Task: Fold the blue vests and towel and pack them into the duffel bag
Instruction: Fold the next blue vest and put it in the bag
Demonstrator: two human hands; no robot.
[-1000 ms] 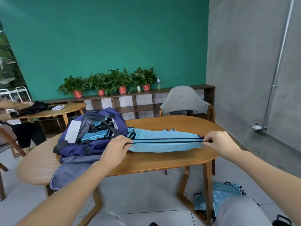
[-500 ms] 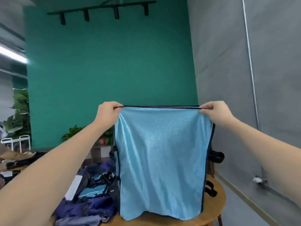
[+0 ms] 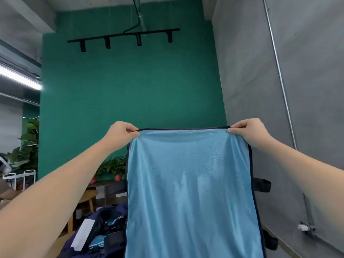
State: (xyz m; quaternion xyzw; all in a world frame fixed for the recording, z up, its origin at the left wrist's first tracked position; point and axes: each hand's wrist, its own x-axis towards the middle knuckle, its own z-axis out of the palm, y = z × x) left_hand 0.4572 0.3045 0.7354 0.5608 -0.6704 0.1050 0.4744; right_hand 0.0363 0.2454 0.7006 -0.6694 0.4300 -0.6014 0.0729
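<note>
Blue mesh is hanging from both sets of fingers: the left hand (image 3: 121, 132) is pinching one top corner of the vest (image 3: 189, 192), the right hand (image 3: 247, 130) the other, neither nearer. Its dark-bound top edge is running level between them, and its long axis is dropping straight down. The duffel bag (image 3: 96, 237) is lying open below the vest's left edge.
</note>
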